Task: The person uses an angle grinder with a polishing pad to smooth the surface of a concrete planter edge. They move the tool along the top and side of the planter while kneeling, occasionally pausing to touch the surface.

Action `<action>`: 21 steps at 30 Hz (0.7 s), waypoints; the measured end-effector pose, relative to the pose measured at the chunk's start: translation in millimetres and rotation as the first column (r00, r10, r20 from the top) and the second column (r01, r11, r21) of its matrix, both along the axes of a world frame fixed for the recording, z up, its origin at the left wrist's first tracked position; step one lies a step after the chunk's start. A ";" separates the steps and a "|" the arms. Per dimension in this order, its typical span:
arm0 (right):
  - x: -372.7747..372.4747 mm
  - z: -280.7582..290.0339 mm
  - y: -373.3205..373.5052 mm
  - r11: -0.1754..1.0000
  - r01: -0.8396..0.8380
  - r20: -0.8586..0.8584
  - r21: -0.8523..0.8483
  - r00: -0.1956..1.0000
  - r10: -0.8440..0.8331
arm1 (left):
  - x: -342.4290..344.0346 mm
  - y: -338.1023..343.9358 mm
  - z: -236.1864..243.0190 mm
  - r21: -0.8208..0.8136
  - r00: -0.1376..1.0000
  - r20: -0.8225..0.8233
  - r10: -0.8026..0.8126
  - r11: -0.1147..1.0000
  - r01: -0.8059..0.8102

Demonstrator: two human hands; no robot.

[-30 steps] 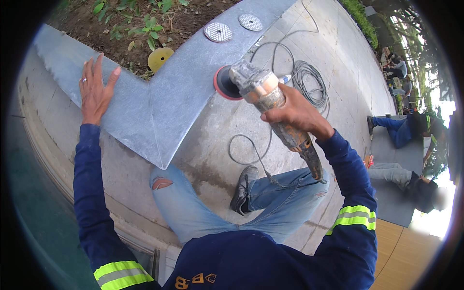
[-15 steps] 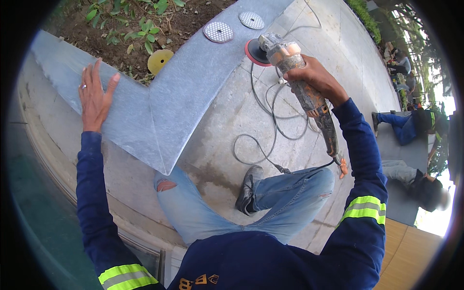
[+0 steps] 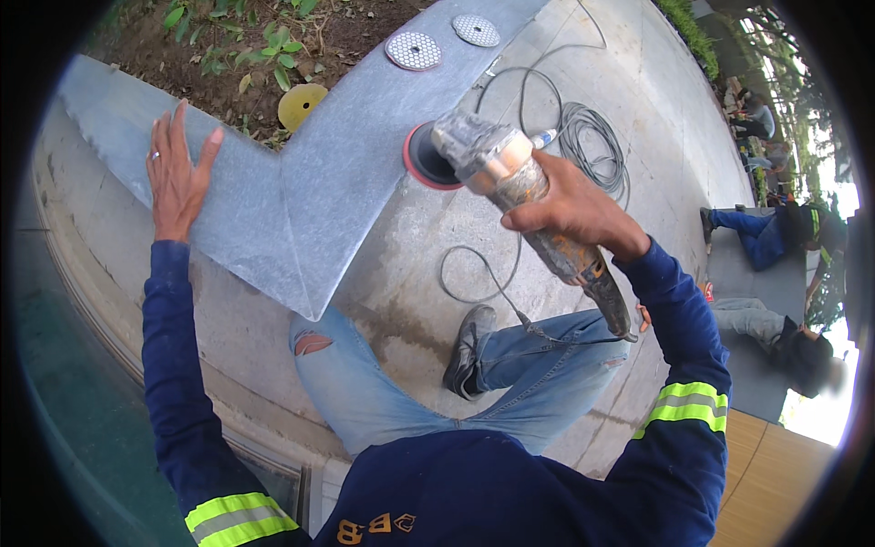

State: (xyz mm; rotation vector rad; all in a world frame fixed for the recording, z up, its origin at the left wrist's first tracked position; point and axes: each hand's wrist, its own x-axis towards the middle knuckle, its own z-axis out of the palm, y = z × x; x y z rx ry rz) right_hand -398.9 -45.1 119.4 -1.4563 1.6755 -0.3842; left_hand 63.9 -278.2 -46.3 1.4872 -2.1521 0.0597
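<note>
My right hand (image 3: pixel 579 208) grips a dusty angle grinder (image 3: pixel 538 196) round its body, the cord trailing from its tail. The round black backing pad (image 3: pixel 430 157) with a red rim sits on the grinder's head, at the outer edge of the grey stone slab (image 3: pixel 310 201); whether they touch I cannot tell. My left hand (image 3: pixel 180 178) lies flat on the slab's left arm, fingers stretched out, a ring on one of them. Two white perforated polishing pads (image 3: pixel 413 51) rest on the slab's far part. A yellow disc (image 3: pixel 301 107) leans against its inner edge, on the soil.
Inside the slab's corner is a planting bed (image 3: pixel 232 68) with leafy plants. A coiled grey cable (image 3: pixel 597 150) lies on the concrete floor (image 3: pixel 410 264) to the right. My bent legs in torn jeans (image 3: pixel 538 374) are below the slab. Several people (image 3: pixel 775 237) are off to the far right.
My right hand has brought the grinder left and nearer to me, its pad now at the slab's edge. The cable coil has come into sight. My left hand stays on the slab.
</note>
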 end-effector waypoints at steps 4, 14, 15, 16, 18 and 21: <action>-46.5 -3.3 -31.1 0.986 0.153 -0.064 -0.062 0.985 -0.157 | -9.6 0.7 0.9 0.025 1.000 0.015 0.006 1.000 -0.007; 20.3 -7.0 14.5 0.999 -0.053 -0.011 -0.011 0.999 0.053 | -5.5 0.5 -0.2 -0.014 1.000 0.016 0.027 1.000 -0.027; 24.2 -8.9 20.1 0.996 -0.087 -0.007 0.002 0.996 0.087 | -4.8 -0.7 -2.2 -0.027 1.000 0.017 0.021 0.999 -0.020; 25.5 -10.3 21.8 0.994 -0.107 -0.021 0.005 0.994 0.107 | -3.1 -2.8 -3.4 -0.039 1.000 0.019 0.015 0.999 -0.015; 23.9 -6.7 17.0 0.998 -0.062 -0.015 -0.009 0.998 0.062 | 0.6 -2.1 -4.1 -0.041 1.000 0.014 0.008 0.999 -0.007; 0.6 3.0 -0.9 0.999 0.046 -0.072 0.012 0.996 -0.045 | -7.0 4.0 -1.8 -0.013 1.000 -0.014 -0.004 1.000 0.004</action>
